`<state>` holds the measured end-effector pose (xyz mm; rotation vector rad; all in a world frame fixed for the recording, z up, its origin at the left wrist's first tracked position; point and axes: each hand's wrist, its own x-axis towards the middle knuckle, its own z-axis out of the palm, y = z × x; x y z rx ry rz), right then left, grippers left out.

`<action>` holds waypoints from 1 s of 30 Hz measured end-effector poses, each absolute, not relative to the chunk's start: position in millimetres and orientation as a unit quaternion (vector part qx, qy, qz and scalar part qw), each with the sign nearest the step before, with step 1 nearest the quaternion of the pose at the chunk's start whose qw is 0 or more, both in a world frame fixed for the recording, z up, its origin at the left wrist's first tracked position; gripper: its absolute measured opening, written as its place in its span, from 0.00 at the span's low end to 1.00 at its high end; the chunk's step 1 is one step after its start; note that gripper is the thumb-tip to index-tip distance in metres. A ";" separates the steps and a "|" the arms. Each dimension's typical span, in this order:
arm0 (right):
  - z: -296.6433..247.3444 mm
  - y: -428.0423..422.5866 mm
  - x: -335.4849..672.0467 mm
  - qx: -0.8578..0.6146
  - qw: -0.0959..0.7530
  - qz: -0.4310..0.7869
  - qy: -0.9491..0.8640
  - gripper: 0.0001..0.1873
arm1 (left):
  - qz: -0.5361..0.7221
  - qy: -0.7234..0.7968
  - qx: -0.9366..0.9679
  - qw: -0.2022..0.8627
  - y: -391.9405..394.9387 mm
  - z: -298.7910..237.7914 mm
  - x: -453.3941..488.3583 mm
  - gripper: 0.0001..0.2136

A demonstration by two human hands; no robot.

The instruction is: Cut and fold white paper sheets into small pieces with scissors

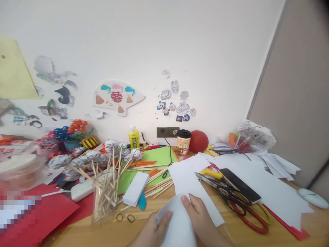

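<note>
My left hand [151,231] and my right hand [199,218] meet at the bottom centre of the head view, both closed on a folded white paper [178,223] that bulges up between them. The left thumb presses on the paper's left edge; the right thumb lies over its top fold. A long white paper strip [190,181] lies on the wooden table [108,233] just behind the hands. Black-handled scissors [221,190] and red-handled scissors [250,218] rest to the right of my right hand.
A clear glass of wooden sticks with paper flowers [105,199] stands left of the hands, beside a stack of white slips [135,192] and red paper [51,212]. A phone [240,185], white sheets [272,192], a cup [184,142], a red ball [198,141] and a yellow bottle [134,137] sit behind.
</note>
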<state>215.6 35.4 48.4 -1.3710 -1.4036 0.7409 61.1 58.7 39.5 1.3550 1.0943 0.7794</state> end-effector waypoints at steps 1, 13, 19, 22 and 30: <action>48.5 35.6 217.5 -0.563 0.496 0.307 -0.585 0.20 | 0.327 0.482 0.577 0.573 59.0 38.7 60.5 0.19; 60.2 35.0 227.0 -0.503 0.463 0.370 -0.629 0.18 | 0.285 0.442 0.665 0.530 64.2 47.6 53.5 0.15; 50.7 40.0 224.4 -0.522 0.455 0.350 -0.631 0.11 | 0.303 0.407 0.714 0.483 76.1 48.4 46.0 0.12; 43.9 42.2 222.7 -0.550 0.467 0.326 -0.611 0.12 | 0.296 0.419 0.681 0.523 75.2 46.2 48.4 0.14; 36.9 43.2 215.1 -0.554 0.444 0.334 -0.620 0.15 | 0.345 0.496 0.572 0.555 71.1 48.2 56.2 0.18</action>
